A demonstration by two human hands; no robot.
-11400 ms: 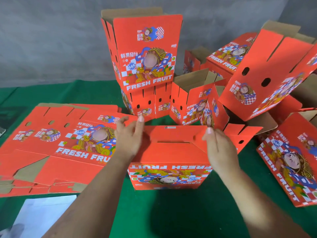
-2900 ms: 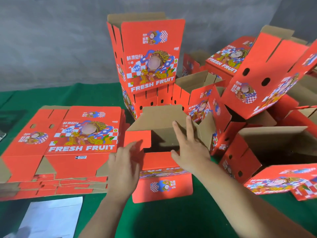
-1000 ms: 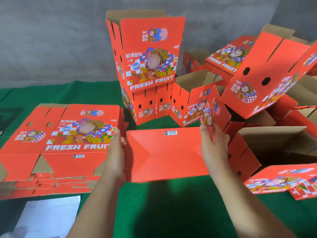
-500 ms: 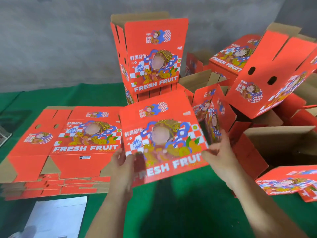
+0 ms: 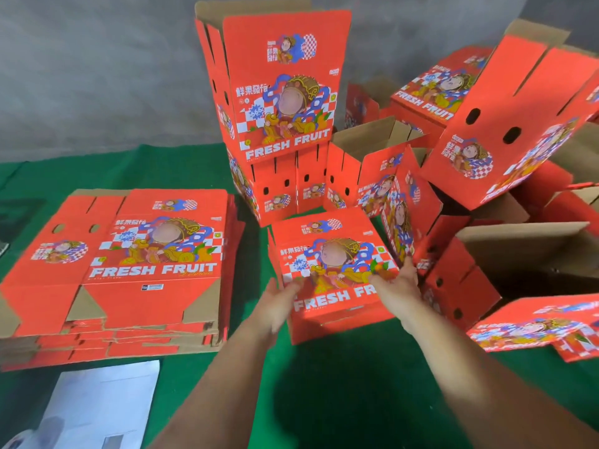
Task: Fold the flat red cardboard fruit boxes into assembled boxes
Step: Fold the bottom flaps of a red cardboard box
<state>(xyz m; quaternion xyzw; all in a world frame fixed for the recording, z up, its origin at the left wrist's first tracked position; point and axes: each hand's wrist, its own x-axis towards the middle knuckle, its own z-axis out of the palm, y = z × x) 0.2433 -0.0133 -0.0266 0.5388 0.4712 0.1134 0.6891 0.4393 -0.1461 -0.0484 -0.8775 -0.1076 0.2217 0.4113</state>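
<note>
A folded red fruit box [image 5: 327, 254] stands on the green table [image 5: 356, 393] in front of me, its printed "FRESH FRUIT" face tilted up toward me. My left hand [image 5: 278, 303], blurred, is at the box's lower left corner. My right hand [image 5: 397, 286] grips its lower right edge, fingers over the print. A stack of flat red boxes [image 5: 146, 254] lies to the left, a hand's width from the box.
Assembled red boxes are piled behind and to the right: a tall upright one [image 5: 282, 92], a tilted one [image 5: 509, 124], and an open one [image 5: 518, 254] showing brown cardboard inside. A white sheet [image 5: 97, 406] lies near left. A grey wall stands behind.
The box was turned from plain bottom up to printed face up, then moved away from me and lowered onto the table near the pile. Both hands stayed on it.
</note>
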